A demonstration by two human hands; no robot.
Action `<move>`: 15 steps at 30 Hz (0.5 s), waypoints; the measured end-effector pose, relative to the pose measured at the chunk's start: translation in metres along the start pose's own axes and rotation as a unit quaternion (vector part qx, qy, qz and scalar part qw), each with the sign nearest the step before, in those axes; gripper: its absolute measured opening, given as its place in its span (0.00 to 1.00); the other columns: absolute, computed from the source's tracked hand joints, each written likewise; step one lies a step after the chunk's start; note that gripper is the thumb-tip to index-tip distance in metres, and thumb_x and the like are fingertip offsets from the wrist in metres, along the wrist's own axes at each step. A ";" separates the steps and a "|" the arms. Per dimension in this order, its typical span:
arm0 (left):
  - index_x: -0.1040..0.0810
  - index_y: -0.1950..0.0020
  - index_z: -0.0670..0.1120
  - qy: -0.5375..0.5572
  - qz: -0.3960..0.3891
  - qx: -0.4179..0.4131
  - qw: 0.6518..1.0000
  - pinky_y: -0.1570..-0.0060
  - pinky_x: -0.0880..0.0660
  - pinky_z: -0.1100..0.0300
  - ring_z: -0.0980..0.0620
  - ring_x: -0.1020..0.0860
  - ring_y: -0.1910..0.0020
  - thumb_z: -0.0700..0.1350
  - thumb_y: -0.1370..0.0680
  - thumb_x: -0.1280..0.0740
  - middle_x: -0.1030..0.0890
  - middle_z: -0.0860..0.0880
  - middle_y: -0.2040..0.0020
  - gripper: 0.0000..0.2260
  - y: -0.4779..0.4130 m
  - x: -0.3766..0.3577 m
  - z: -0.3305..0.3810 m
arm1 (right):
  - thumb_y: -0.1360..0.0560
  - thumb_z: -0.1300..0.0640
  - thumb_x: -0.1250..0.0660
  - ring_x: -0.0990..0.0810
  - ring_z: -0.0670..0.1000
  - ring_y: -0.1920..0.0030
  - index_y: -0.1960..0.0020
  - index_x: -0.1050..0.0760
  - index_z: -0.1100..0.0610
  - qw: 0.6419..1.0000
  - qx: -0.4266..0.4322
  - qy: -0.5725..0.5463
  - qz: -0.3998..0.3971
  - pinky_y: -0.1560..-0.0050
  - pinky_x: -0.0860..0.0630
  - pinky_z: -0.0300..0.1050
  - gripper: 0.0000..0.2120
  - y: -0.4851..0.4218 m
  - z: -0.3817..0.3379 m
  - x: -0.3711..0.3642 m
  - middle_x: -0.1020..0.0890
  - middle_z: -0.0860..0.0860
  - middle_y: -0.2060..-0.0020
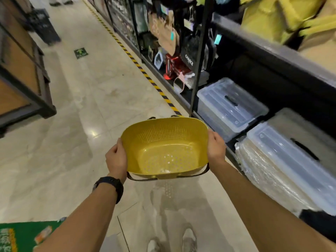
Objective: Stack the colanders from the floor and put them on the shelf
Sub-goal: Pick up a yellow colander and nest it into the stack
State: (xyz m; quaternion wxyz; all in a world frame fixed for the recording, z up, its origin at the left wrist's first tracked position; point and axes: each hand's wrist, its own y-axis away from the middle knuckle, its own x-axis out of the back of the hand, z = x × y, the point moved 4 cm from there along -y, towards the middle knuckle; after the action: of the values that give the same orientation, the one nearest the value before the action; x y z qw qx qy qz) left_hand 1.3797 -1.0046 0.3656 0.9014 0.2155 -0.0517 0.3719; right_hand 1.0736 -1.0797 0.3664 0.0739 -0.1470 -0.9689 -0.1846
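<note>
I hold the yellow colander [163,148] in the air above the aisle floor [72,142], my left hand [116,160] and right hand [216,146] with fingers clamped on its opposite rims, the shelf [254,51] close on my right.

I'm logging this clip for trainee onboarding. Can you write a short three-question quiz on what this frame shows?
1. True or false: the yellow colander is held clear of the floor.
2. What holds it? A) the left hand and right hand, one on each side; B) one hand alone; C) a hook.
3. Which wrist wears the black watch?

Key: 1 true; 2 A; 3 the left wrist.
</note>
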 end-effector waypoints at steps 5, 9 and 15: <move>0.23 0.64 0.51 -0.013 -0.046 -0.008 0.999 0.53 0.26 0.49 0.44 0.24 0.57 0.59 0.18 0.41 0.22 0.44 0.59 0.19 0.036 -0.032 0.040 | 0.18 0.46 0.44 0.21 0.56 0.45 0.41 0.21 0.54 0.998 -0.006 -0.007 0.060 0.39 0.25 0.57 0.18 0.014 -0.025 0.062 0.18 0.54 0.47; 0.22 0.64 0.47 -0.031 -0.100 -0.030 0.994 0.57 0.29 0.51 0.44 0.26 0.60 0.59 0.18 0.41 0.23 0.44 0.62 0.21 0.056 -0.063 0.061 | 0.18 0.46 0.44 0.21 0.57 0.44 0.41 0.21 0.56 0.993 -0.011 -0.017 0.120 0.40 0.26 0.56 0.19 0.028 -0.032 0.106 0.18 0.56 0.45; 0.22 0.60 0.46 -0.074 -0.197 -0.078 0.975 0.56 0.28 0.50 0.43 0.25 0.59 0.59 0.17 0.43 0.21 0.43 0.60 0.22 0.110 -0.119 0.074 | 0.19 0.49 0.42 0.22 0.52 0.49 0.48 0.19 0.55 0.972 -0.026 -0.054 0.226 0.45 0.25 0.49 0.15 0.059 -0.016 0.189 0.18 0.51 0.50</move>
State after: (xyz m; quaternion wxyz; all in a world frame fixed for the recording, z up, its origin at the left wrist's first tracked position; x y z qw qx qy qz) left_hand 1.2234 -1.0444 0.4410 0.9647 0.1771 -0.1038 0.1652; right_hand 0.9151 -0.9848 0.4383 0.0570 -0.3734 -0.9082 -0.1803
